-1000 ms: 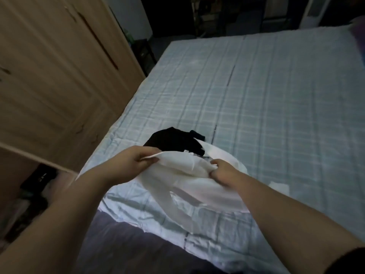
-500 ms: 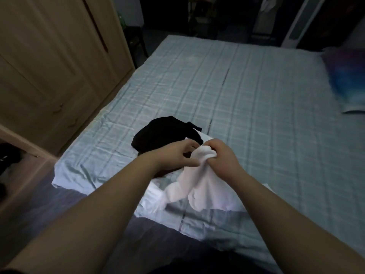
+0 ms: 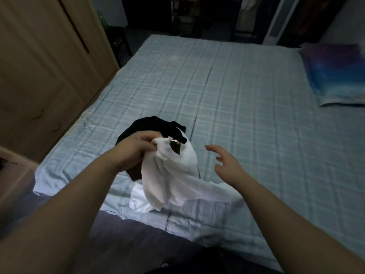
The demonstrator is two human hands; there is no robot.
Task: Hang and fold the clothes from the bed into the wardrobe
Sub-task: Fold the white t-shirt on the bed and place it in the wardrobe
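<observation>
The bed point(image 3: 237, 99) is wearing a pale blue checked sheet. A black garment point(image 3: 146, 125) is lying near its front edge, a white garment point(image 3: 177, 186) is draping beside it, and a purple-blue pillow point(image 3: 335, 74) is resting far right.

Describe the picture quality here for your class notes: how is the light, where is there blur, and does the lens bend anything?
Head view: dim light, the far room nearly black; the crumpled white cotton garment is the brightest thing, slightly washed out. The open right hand shows motion blur at its fingers; the left hand gripping the garment is sharper. The wide lens bows the wooden wardrobe and the checked blue bed sheet.
</observation>
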